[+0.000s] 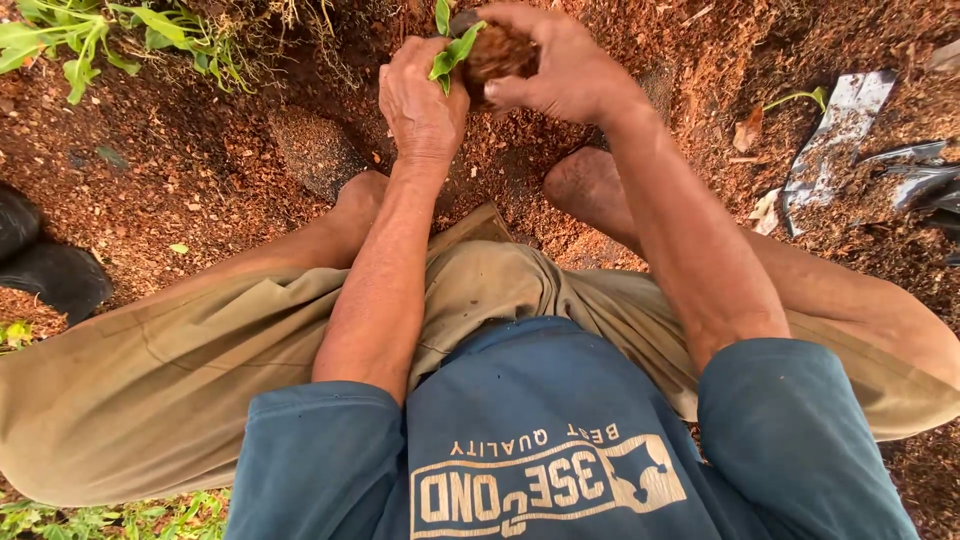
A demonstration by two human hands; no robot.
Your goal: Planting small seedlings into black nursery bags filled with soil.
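Note:
I squat over red-brown soil [200,170] with both arms stretched forward between my knees. My left hand [420,100] and my right hand [550,65] together hold a small seedling [452,50] with green leaves and a brown ball of soil [497,52] around its roots. The right hand wraps the root ball from the right and above. Fingers of the left hand press against the leaves and the ball's left side. The seedling is held above the ground at the top of the view.
Green weeds [90,40] grow at the top left. A dark boot or bag [50,270] lies at the left edge. Torn black and silver plastic pieces [845,130] lie on the soil at the right. A grey stone-like lump [315,150] sits left of my hands.

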